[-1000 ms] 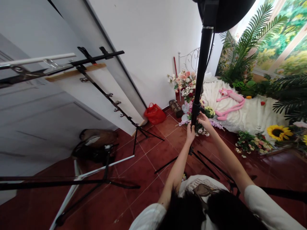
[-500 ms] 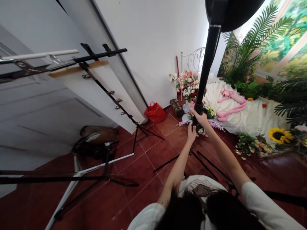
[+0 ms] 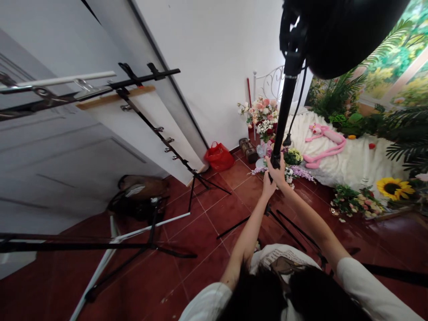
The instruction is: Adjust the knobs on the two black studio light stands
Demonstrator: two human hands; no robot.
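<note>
A black light stand [image 3: 284, 116] rises in front of me, with a large dark lamp head [image 3: 344, 35] at its top and a cable with a plug [image 3: 287, 139] hanging beside the pole. My right hand [image 3: 277, 171] is wrapped round the pole at its joint. Just below it, my left hand [image 3: 268, 185] grips the lower pole, close against the right one. The stand's spread legs [image 3: 281, 225] rest on the red tiled floor, partly hidden by my forearms.
White backdrop boards hang at a clamp-lined black stand [image 3: 147, 120] on the left. Black and white poles [image 3: 152, 227] cross the lower left. A red bag [image 3: 220, 156] sits by the wall. Flowers [image 3: 264, 116] and a white-draped bed [image 3: 361, 165] with a pink plush toy [image 3: 329, 138] are right.
The lamp head has come lower and larger into view, and the hanging cable now shows. My right hand has moved slightly left and down, closer to my left hand.
</note>
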